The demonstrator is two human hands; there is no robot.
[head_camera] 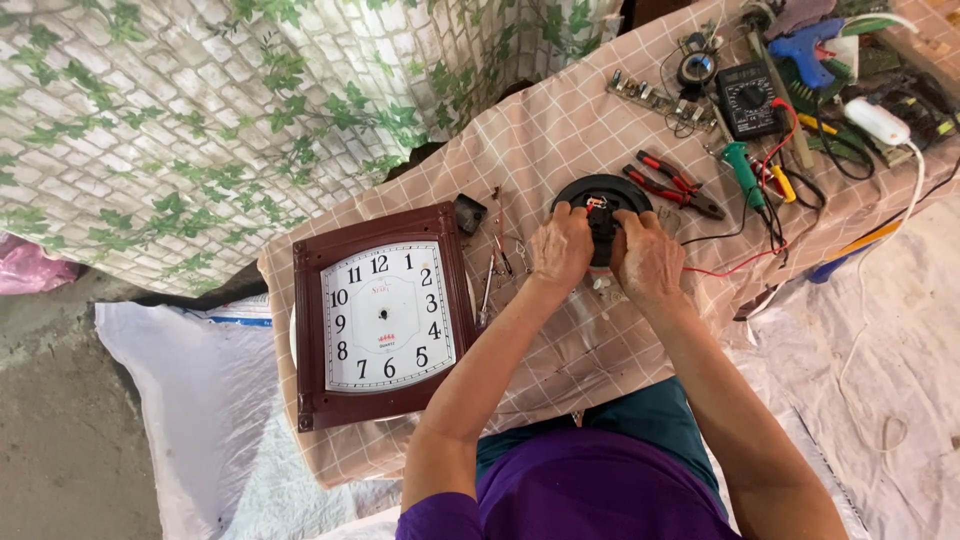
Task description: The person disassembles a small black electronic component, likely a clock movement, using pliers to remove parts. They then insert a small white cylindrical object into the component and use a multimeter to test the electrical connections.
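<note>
Checked beige cloth covers the low bench (560, 140), which stands on a floor spread with white sheeting, against a backdrop printed with pale bricks and green ivy.

Nearest the camera, a purple top and teal lap fill the lower edge. Both bare forearms rise from there and converge toward the middle of the bench, elbows apart, wrists close together. The left hand (561, 247) is curled knuckles-up, fingertips pressed on the near left rim of a round black disc (600, 192) that lies flat on the cloth. The right hand (648, 262) mirrors it on the near right side, fingers bent down onto a dark small block at the disc's centre. Each grip is closed against the disc assembly; whether it pinches or only presses I cannot tell, since the fingertips are hidden.

To the left, well apart from the hands, lies a square wall clock (381, 315) with a dark brown frame and white dial, no pointers on it. Between clock and hands rest thin metal tools (497, 255).

Just beyond the disc are red-handled pliers (668, 180) and a green-handled screwdriver (742, 172). Farther off sit a black multimeter (748, 98) with red lead, a blue glue gun (806, 48) and a white plug with cable (878, 122).
</note>
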